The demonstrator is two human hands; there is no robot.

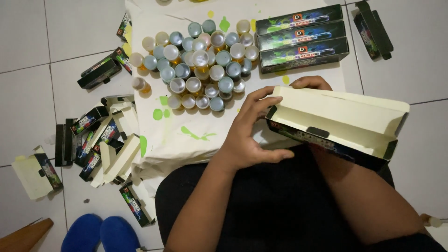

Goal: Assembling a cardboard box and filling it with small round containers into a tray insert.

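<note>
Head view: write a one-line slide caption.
Both hands, left and right, hold an open empty carton near clustered small bottles and three closed boxes.

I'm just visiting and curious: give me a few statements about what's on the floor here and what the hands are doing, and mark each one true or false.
1. Both hands hold an open cardboard box. True: the left hand is at its end and the right hand is behind it.
2. The open box is full of bottles. False: its pale inside is bare.
3. The small capped bottles stand clustered on a paint-spotted cloth. True.
4. Three closed boxes lie stacked beside the bottles. True.
5. The pile of boxes on the left is neatly closed. False: many lie open with flaps out.
</note>
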